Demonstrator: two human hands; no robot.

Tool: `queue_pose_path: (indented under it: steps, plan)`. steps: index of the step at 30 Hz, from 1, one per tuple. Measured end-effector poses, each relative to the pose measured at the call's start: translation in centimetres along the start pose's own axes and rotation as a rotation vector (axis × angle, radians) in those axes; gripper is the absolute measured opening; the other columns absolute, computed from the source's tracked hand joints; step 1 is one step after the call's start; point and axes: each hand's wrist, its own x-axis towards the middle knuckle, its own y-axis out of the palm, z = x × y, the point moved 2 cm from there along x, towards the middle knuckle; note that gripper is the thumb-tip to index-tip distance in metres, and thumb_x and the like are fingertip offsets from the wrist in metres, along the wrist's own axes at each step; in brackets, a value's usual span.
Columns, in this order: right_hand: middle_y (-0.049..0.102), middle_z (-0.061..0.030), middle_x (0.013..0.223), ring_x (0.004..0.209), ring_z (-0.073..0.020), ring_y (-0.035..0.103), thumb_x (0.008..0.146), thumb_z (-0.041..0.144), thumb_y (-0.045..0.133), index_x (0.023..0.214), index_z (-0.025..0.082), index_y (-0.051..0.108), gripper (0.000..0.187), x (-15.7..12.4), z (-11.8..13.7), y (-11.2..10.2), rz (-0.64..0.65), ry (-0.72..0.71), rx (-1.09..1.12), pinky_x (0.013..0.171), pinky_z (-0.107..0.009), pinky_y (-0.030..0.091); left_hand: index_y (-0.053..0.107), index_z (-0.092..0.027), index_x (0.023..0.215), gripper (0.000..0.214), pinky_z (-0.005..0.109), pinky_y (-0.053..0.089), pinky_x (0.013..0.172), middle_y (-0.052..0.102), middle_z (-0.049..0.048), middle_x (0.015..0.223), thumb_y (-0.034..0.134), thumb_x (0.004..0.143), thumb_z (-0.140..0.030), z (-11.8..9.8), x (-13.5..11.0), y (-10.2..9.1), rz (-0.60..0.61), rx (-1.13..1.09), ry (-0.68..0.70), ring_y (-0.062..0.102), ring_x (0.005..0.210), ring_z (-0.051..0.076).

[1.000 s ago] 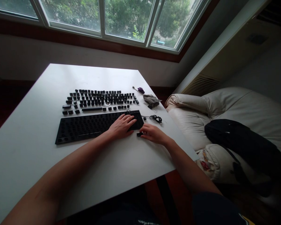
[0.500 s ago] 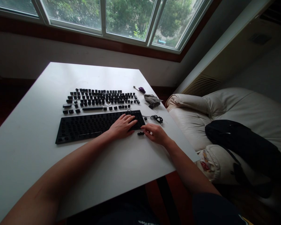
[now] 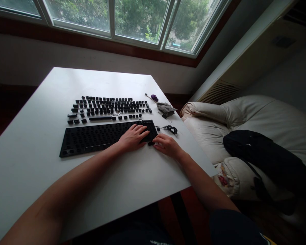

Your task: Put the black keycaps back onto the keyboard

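Note:
A black keyboard (image 3: 83, 134) with its keycaps off lies slantwise on the white table. My left hand (image 3: 133, 137) rests flat on its right end, fingers apart, holding nothing. At the keyboard's right front corner, my right hand (image 3: 167, 144) has its thumb and fingers bent together on a small black keycap piece (image 3: 150, 143); the fingertips hide part of it, and whether it is one keycap or several joined cannot be made out. Behind the keyboard, loose black keycaps (image 3: 105, 110) stand in rows, with a long space bar (image 3: 100, 118) in the front row.
A coiled black cable (image 3: 170, 129) and a single keycap (image 3: 158, 129) lie right of the keyboard. Farther back are a grey cloth (image 3: 166, 109), a purple item (image 3: 154, 98) and a thin brush (image 3: 150, 97). A cream sofa (image 3: 206, 126) holding a black bag (image 3: 260, 153) stands beyond the table's right edge.
My right hand has shifted slightly left and closed in on the small black keycap piece, which has moved a little left and away from me. My left hand stays put.

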Motion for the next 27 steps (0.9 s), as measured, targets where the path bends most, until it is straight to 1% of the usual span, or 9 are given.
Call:
queue_pose_path:
  steps: [5,7,8,11,13,16,18,23,27]
  plan:
    - [0.067,-0.0083,0.103,0.095,-0.0227,0.063,0.095,0.031,0.062,0.101,0.025,0.065,0.01,0.27,0.37,0.02,0.012,0.015,0.029,0.085,-0.036,0.054,0.047,-0.022,0.149,0.057,0.052,0.026,0.122,0.043,0.0135,0.157,0.053,0.098,-0.047,-0.03,0.02,-0.04,-0.001,-0.009,-0.006,0.039,0.143,0.032]
    - [0.068,-0.0086,0.103,0.096,-0.0229,0.063,0.095,0.032,0.062,0.1,0.024,0.065,0.01,0.29,0.61,-0.14,0.006,0.036,0.056,0.085,-0.037,0.054,0.046,-0.022,0.149,0.057,0.052,0.026,0.122,0.043,0.0132,0.157,0.053,0.098,-0.047,-0.01,0.02,-0.05,0.002,-0.014,-0.006,0.039,0.144,0.032]
    - [0.068,-0.0083,0.101,0.092,-0.0222,0.063,0.095,0.033,0.062,0.1,0.024,0.064,0.01,0.26,0.7,-0.22,0.006,0.051,0.074,0.083,-0.036,0.054,0.046,-0.022,0.149,0.058,0.052,0.025,0.122,0.043,0.0131,0.157,0.053,0.098,-0.047,0.0,0.01,-0.05,0.003,-0.015,-0.007,0.039,0.144,0.032]
    - [0.068,-0.005,0.089,0.073,-0.0171,0.06,0.096,0.032,0.06,0.102,0.022,0.065,0.012,0.06,0.77,-0.22,0.024,0.098,0.128,0.071,-0.031,0.052,0.046,-0.023,0.149,0.057,0.052,0.025,0.122,0.043,0.0125,0.158,0.053,0.097,-0.046,0.02,-0.01,-0.05,0.008,-0.015,-0.013,0.038,0.144,0.031]
    - [0.069,-0.0038,0.086,0.068,-0.0151,0.059,0.098,0.031,0.058,0.104,0.021,0.066,0.014,-0.09,0.66,-0.05,0.02,0.118,0.139,0.069,-0.028,0.05,0.046,-0.023,0.149,0.057,0.051,0.024,0.122,0.043,0.0123,0.158,0.053,0.098,-0.047,0.0,-0.02,-0.07,0.011,-0.015,-0.016,0.038,0.144,0.031]
    - [0.071,-0.0037,0.087,0.07,-0.015,0.062,0.1,0.028,0.052,0.108,0.021,0.066,0.018,-0.25,0.33,0.3,-0.009,0.148,0.122,0.072,-0.027,0.049,0.047,-0.023,0.149,0.056,0.051,0.024,0.122,0.043,0.0123,0.157,0.052,0.098,-0.047,-0.06,0.01,-0.14,0.011,-0.012,-0.017,0.038,0.144,0.031]
    - [0.072,-0.0031,0.085,0.071,-0.0153,0.064,0.1,0.027,0.05,0.107,0.022,0.067,0.019,-0.3,0.09,0.52,-0.003,0.166,0.096,0.072,-0.026,0.049,0.047,-0.023,0.149,0.056,0.051,0.024,0.122,0.043,0.0124,0.157,0.052,0.098,-0.048,-0.09,0.04,-0.15,0.012,-0.01,-0.015,0.039,0.144,0.031]
    - [0.073,-0.0037,0.086,0.074,-0.0168,0.065,0.101,0.028,0.051,0.105,0.023,0.068,0.018,-0.31,-0.22,0.48,0.018,0.189,0.035,0.072,-0.027,0.048,0.046,-0.022,0.149,0.057,0.052,0.025,0.122,0.043,0.0128,0.157,0.052,0.098,-0.047,-0.06,0.03,-0.07,0.015,-0.007,-0.013,0.038,0.144,0.031]
    - [0.072,-0.0034,0.086,0.072,-0.0164,0.064,0.1,0.031,0.054,0.11,0.023,0.067,0.019,-0.27,-0.04,0.07,-0.004,0.192,0.061,0.071,-0.027,0.048,0.047,-0.022,0.149,0.057,0.052,0.025,0.122,0.043,0.0132,0.157,0.052,0.098,-0.047,-0.05,0.03,-0.11,0.011,-0.006,-0.011,0.039,0.144,0.032]
